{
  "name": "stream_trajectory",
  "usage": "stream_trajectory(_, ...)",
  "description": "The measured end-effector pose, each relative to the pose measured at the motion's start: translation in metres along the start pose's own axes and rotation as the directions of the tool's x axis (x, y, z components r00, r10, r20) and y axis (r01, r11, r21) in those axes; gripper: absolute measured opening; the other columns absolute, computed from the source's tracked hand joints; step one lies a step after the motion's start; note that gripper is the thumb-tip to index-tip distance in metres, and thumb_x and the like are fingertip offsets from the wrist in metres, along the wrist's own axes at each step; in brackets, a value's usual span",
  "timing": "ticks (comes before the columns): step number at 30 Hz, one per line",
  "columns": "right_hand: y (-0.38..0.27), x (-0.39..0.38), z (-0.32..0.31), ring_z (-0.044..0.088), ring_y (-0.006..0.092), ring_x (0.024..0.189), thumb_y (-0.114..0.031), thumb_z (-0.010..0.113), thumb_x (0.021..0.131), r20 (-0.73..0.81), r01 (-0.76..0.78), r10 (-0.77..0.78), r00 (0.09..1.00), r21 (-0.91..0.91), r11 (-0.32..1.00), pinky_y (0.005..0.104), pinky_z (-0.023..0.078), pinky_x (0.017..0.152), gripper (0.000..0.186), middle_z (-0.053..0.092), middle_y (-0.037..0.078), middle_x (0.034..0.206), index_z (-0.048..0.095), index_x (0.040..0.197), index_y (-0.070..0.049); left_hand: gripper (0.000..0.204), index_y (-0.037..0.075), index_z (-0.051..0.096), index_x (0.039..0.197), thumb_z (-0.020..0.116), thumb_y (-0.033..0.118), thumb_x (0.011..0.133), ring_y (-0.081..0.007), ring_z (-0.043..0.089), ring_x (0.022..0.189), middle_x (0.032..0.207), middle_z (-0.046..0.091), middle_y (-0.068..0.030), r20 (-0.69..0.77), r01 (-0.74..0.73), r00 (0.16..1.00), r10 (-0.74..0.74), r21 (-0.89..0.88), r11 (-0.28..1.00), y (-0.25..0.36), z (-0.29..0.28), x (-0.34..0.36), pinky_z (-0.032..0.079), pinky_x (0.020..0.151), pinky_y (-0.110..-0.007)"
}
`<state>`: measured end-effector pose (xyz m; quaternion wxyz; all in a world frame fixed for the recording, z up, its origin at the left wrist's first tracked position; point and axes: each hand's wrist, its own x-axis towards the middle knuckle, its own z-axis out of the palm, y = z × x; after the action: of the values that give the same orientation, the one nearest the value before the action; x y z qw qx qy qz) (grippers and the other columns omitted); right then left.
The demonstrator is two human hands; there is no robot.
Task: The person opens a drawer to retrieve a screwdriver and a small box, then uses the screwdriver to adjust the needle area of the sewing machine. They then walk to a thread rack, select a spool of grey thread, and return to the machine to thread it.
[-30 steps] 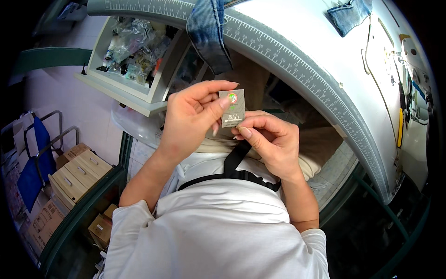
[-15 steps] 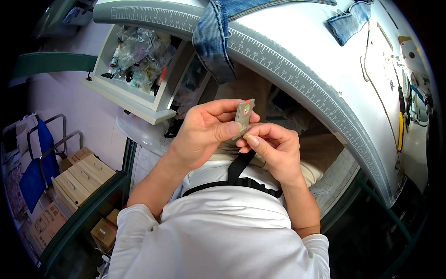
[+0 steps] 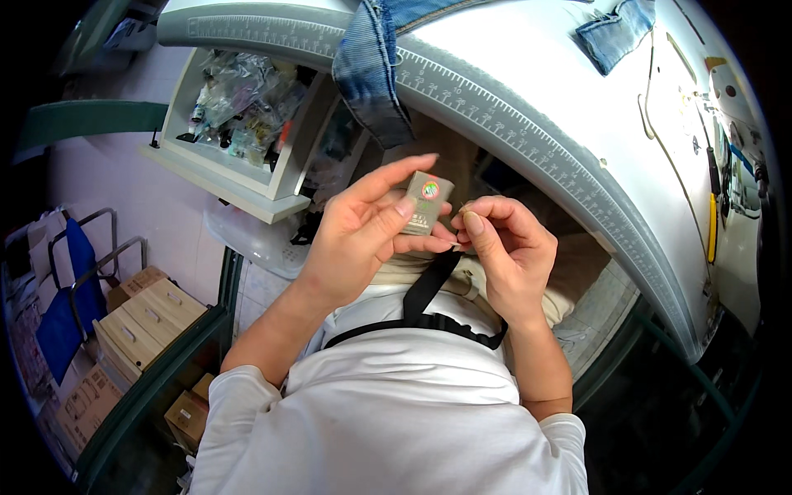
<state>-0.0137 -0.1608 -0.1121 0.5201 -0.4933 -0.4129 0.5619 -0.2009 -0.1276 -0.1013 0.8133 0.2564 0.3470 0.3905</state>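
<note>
My left hand (image 3: pixel 352 235) holds a small flat grey-brown packet (image 3: pixel 426 206) with a round coloured sticker, thumb on its face and fingers around it. Just to its right, my right hand (image 3: pixel 511 252) pinches something tiny and thin between thumb and forefinger, too small to make out. Both hands are raised over my lap, below the curved edge of the white table (image 3: pixel 528 37).
A grey measuring scale (image 3: pixel 511 111) runs along the table edge, with denim pieces (image 3: pixel 371 91) hanging over it. At left are an open drawer (image 3: pixel 165 173) of plastic bags, a blue chair (image 3: pixel 62 305), wooden drawers (image 3: pixel 161 326) and cardboard boxes (image 3: pixel 87 408). Tools (image 3: pixel 712 223) line the right.
The packet turned nearly edge-on and now shows its face again. My right hand has moved rightward, away from the packet, its thumb and forefinger pinched.
</note>
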Motion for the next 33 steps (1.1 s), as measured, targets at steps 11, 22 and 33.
stream_trajectory(11,0.007,-0.007,0.013,0.060,0.0081,0.073,-0.002,0.062,0.095,0.010,-0.138,0.138,0.990,-0.002,0.990,0.0224,0.051,0.066,0.008,0.067,0.005,0.087,0.065,0.098,0.004,0.038,-0.005,0.047,0.134,0.052,-0.004,0.097,-0.0298,0.065,0.108,0.124,0.061,-0.0203,-0.084,-0.068,0.994,0.068,0.010,0.998,-0.017,-0.025,-0.013,0.058,0.092,-0.042)
stream_trajectory(22,0.012,-0.009,0.032,0.058,0.0083,0.072,-0.005,0.064,0.094,0.094,-0.216,0.225,0.970,-0.089,0.972,0.0218,0.050,0.066,0.008,0.066,0.004,0.085,0.066,0.096,0.003,0.019,-0.004,0.064,0.110,0.059,0.006,0.095,-0.0223,0.071,0.081,0.099,0.071,-0.0158,-0.406,0.052,0.730,0.549,0.835,0.548,0.067,-0.136,-0.026,0.056,0.072,-0.032)
stream_trajectory(33,0.016,-0.016,0.049,0.059,0.0079,0.071,-0.007,0.066,0.094,0.076,-0.270,0.291,0.954,-0.206,0.940,0.0213,0.050,0.066,0.010,0.067,0.004,0.084,0.066,0.094,0.003,0.019,-0.006,0.066,0.091,0.061,0.012,0.088,-0.0439,0.060,0.082,0.087,0.065,-0.0246,-0.040,0.082,0.959,0.282,0.987,-0.139,0.101,-0.209,0.023,0.048,0.075,-0.048)
